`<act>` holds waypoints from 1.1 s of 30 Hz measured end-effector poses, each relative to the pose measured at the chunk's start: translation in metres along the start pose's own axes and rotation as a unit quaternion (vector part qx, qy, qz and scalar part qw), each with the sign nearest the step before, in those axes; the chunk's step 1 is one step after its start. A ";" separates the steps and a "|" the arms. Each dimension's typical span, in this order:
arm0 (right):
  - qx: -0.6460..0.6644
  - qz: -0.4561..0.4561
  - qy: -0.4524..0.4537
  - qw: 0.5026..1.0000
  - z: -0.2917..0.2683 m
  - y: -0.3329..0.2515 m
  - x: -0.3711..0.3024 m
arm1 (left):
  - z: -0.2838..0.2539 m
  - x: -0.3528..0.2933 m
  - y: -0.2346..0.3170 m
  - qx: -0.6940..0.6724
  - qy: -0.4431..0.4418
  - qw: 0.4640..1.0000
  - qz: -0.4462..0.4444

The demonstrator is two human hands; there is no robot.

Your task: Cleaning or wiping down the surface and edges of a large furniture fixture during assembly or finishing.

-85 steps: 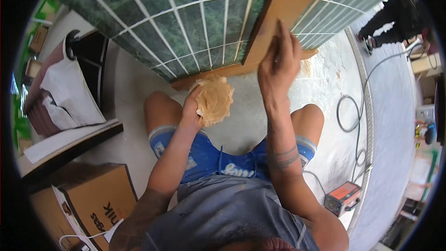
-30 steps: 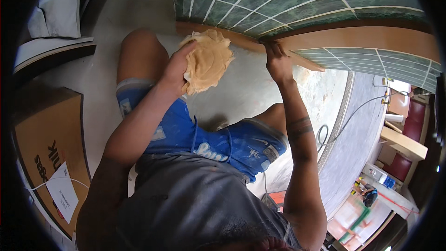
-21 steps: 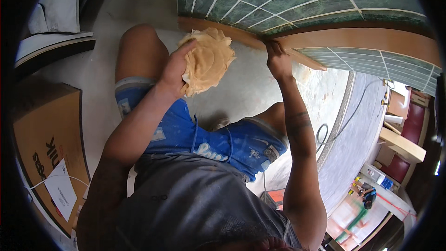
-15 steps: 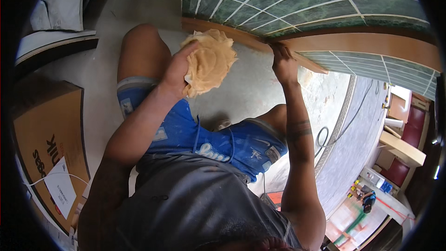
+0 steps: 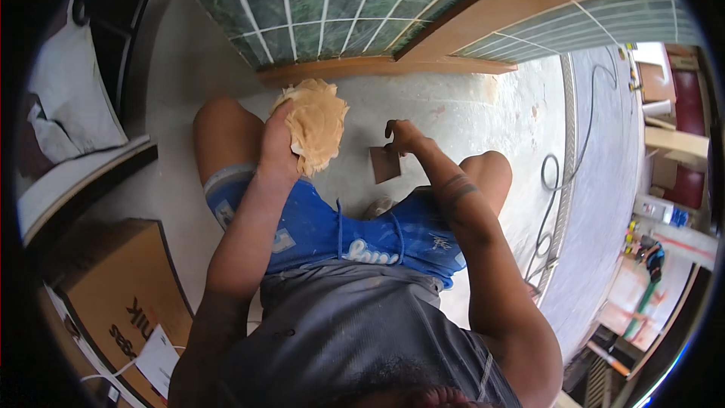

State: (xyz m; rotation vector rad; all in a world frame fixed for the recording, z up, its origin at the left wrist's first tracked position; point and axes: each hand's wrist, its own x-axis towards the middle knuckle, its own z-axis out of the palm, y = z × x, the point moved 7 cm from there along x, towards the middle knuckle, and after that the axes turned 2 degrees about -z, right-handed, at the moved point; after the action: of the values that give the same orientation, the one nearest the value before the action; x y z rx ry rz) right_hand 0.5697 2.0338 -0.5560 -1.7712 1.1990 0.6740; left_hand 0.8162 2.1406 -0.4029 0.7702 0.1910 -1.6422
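A person's left hand grips a round, tan bundle — thin, crumpled layers with a ruffled, petal-like border — near the left end of the brown trim edging a green-tiled panel. The right hand pinches a flat, dark-brown, four-cornered piece by its upper edge, over the grey floor.

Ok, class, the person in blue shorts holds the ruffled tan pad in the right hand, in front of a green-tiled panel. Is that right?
The side is wrong: in the head view, the ruffled tan pad is in the person's left hand. The blue shorts and the green-tiled panel in front are right.
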 end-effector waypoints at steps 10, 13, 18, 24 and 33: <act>0.745 -0.252 -0.100 0.609 -0.025 -0.142 -0.080 | 0.020 0.016 -0.016 0.007 -0.094 0.993 -0.074; 0.826 -0.355 -0.175 0.402 -0.034 -0.169 -0.111 | 0.049 0.014 -0.018 0.241 0.027 0.968 0.058; 0.925 -0.246 -0.053 0.285 -0.013 -0.122 -0.071 | 0.072 0.013 0.022 0.662 0.009 0.637 0.395; 0.927 -0.218 0.259 0.162 -0.079 -0.044 -0.083 | 0.019 0.015 0.025 0.453 0.087 0.859 0.221; 0.573 -0.306 0.672 0.355 -0.194 -0.133 -0.098 | 0.025 0.013 0.009 0.526 0.052 0.815 0.239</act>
State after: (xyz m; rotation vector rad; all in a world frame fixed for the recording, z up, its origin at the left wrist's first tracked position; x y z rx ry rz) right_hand 0.6477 1.9288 -0.3370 -0.8745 1.0513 -2.0782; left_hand 0.8150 2.1148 -0.3882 1.5828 -0.8624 -1.1179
